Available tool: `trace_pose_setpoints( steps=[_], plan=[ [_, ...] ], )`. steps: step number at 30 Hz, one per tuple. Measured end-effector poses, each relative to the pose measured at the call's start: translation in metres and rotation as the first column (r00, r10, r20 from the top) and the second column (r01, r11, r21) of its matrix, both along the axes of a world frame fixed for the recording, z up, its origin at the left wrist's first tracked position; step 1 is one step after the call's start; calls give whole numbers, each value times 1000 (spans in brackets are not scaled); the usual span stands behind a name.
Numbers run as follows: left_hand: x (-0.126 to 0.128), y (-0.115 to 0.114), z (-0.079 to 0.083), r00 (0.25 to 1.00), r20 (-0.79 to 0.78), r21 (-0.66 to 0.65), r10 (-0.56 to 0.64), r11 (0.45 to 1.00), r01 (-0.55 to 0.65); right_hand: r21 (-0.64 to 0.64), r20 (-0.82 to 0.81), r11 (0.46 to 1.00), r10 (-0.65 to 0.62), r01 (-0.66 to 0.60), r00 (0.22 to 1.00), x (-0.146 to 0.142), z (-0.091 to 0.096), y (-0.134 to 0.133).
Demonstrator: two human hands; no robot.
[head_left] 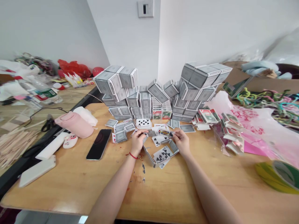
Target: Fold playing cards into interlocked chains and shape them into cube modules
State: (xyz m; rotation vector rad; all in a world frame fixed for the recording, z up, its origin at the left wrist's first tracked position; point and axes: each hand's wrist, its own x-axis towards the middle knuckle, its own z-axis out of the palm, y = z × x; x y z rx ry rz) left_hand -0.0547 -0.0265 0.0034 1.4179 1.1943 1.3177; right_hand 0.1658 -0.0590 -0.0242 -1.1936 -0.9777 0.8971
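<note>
Clock centre: the frame (149,156), a low ring of folded cards on the counter (174,194), directly before me. My right grip (182,142), at 2 o'clock, is closed to a pinch on a picture card (166,133). My left grip (138,140), at 10, has its fingers curled at the far-left corner; I cannot tell whether they clamp or only touch it. Assembled, as I judge: the left stack (114,82) at 11 and right stack (198,93) at 1. Unfinished, as I judge: the frame, with flat cards (163,154) loose inside. Available at 10: folded pieces (121,136), unstacked. At 11: a flat deck (143,122), unfolded.
</note>
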Motion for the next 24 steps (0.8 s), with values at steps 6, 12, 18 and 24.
trace_pose_setpoints(
  steps=[6, 12, 18, 24],
  plan=[
    [1, -1, 2, 1000, -2, -2, 16, 1000, -16, 13, -82, 999, -47, 48, 996, 0, 4, -1],
    [0, 0, 0, 1000, 3, -6, 16, 1000, -16, -14, -38, 1000, -1, 0, 999, -4, 4, -2],
    [-1, 1, -2, 1000, -12, -6, 24, 1000, -24, -17, -7, 1000, -24, 24, 1000, -3, -1, -1],
    [-1, 1, -3, 1000, -6, -2, 18, 1000, -18, -9, 54, 999, -49, 50, 997, -3, -5, 0]
  ],
)
